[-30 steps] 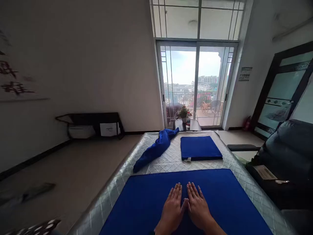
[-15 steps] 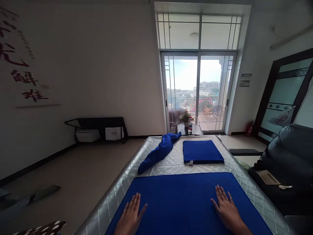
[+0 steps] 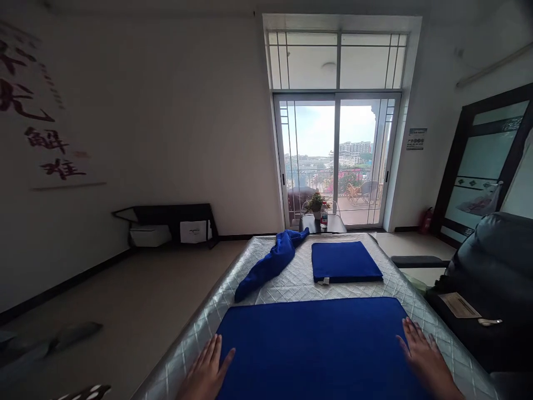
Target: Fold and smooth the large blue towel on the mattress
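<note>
A large blue cloth (image 3: 312, 350) lies flat and smooth over the near part of a quilted silver bed (image 3: 287, 289). On its left edge rests my left hand (image 3: 207, 366), fingers stretched out and the thumb apart. My right hand (image 3: 425, 353) lies on the right edge, palm down with its fingers extended. Beyond the cloth sits a folded blue cloth (image 3: 345, 261) with a small white label at its near edge. To the left of that, a crumpled blue cloth (image 3: 272, 264) is stretched out diagonally.
A small dark table (image 3: 333, 223) with a potted plant (image 3: 316, 203) and a bottle (image 3: 323, 215) stands past the bed's far end. At right is a black armchair (image 3: 495, 266). A low black rack (image 3: 170, 214) holding white boxes is against the left wall.
Both hands have slid outward over the large blue cloth, the left one to its left edge and the right one to its right edge. The view has tilted slightly.
</note>
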{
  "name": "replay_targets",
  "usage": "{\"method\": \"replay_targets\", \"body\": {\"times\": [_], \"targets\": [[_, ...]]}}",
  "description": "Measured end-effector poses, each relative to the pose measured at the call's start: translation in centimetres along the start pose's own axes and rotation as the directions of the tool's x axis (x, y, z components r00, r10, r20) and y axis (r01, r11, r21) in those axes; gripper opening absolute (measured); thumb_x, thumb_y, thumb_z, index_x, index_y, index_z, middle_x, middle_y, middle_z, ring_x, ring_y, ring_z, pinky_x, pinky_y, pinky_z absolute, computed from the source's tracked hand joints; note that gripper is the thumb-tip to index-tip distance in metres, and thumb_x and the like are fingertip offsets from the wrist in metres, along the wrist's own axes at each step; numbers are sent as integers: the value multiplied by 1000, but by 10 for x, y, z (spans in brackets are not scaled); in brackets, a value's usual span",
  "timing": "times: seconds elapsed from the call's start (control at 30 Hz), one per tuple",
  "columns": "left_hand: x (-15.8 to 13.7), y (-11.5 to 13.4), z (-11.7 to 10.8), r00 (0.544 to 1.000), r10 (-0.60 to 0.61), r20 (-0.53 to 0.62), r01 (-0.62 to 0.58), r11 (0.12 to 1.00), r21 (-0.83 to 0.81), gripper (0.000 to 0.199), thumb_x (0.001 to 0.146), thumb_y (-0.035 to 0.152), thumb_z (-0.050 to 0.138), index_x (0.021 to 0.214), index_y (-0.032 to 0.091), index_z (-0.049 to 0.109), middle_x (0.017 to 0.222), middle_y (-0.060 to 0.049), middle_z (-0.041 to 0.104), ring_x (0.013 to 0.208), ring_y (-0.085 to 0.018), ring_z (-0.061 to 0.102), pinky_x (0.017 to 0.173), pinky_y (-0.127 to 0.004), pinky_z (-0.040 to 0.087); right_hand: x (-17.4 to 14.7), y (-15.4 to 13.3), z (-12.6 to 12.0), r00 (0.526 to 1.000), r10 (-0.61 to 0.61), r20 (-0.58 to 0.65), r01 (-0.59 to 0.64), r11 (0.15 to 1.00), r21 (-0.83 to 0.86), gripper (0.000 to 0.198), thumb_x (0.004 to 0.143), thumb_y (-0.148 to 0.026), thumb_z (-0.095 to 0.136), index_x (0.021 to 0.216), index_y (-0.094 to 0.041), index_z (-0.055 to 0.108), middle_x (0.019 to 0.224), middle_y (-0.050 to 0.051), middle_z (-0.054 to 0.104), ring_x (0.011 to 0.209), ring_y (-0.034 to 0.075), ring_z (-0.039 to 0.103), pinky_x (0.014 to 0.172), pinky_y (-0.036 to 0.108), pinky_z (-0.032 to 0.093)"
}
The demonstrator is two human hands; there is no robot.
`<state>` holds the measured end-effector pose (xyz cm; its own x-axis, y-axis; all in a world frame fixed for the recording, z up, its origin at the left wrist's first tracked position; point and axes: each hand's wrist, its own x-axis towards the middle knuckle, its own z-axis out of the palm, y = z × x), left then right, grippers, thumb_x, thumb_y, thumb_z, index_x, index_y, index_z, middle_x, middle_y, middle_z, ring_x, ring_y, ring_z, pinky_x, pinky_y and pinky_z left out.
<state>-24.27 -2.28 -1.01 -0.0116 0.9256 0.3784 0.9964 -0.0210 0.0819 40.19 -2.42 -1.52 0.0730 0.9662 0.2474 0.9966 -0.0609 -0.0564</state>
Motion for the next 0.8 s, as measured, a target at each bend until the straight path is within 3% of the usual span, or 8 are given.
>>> {"method": "replay_targets", "body": {"times": [0.1,0.17,0.23,0.3,0.37,0.43,0.57,0.8], "targets": [[35,75,-11,987,83,135,-73,994,-82,66,101,56,30,152,18,47,158,-11,49,147,-28,43,118,-49,42,23,-82,-30,995,-83,57,79,994,72,66,98,-44,21,155,-18,44,165,5,33,155,25,22,127,52,15],[58,134,-15,964,194,183,-164,972,-168,65,104,54,26,152,15,45,159,-13,47,149,-26,40,122,-48,36,40,-140,-47,978,-182,104,166,975,146,66,101,-45,20,158,-17,37,165,5,32,155,23,21,127,49,14],[77,189,-15,937,308,163,-264,933,-243,63,105,53,25,151,16,47,158,-13,48,148,-25,41,122,-48,38,55,-189,-56,953,-266,145,233,949,212,64,103,-43,18,158,-16,34,165,6,32,156,21,20,128,47,12],[89,232,-8,915,388,110,-344,894,-287,60,106,51,27,152,16,46,158,-14,48,149,-25,40,122,-49,38,67,-223,-53,928,-325,183,273,926,262,63,103,-40,17,159,-14,31,166,7,30,156,21,18,128,46,10],[95,259,5,903,418,99,-372,877,-305,60,106,49,26,153,15,43,159,-15,46,150,-25,37,123,-50,36,74,-241,-42,904,-369,218,302,909,287,62,103,-36,20,160,-15,27,167,6,25,157,22,15,128,46,9],[95,270,20,904,411,117,-360,880,-310,62,107,48,23,154,13,41,160,-15,44,151,-25,35,124,-50,35,78,-246,-28,888,-393,240,321,902,289,62,102,-36,24,162,-17,22,169,5,19,157,23,11,128,47,7],[92,269,39,914,384,133,-324,887,-330,64,106,48,18,157,12,35,162,-16,40,153,-26,31,125,-52,32,79,-242,-10,881,-411,235,339,894,292,63,102,-37,24,162,-19,16,170,5,14,157,25,9,127,49,5],[93,270,29,915,367,168,-291,888,-357,69,106,53,15,158,10,32,163,-16,38,154,-27,28,127,-52,28,79,-243,-18,879,-412,240,338,893,296,63,103,-36,22,163,-16,18,170,7,15,158,25,8,127,49,3]]}}
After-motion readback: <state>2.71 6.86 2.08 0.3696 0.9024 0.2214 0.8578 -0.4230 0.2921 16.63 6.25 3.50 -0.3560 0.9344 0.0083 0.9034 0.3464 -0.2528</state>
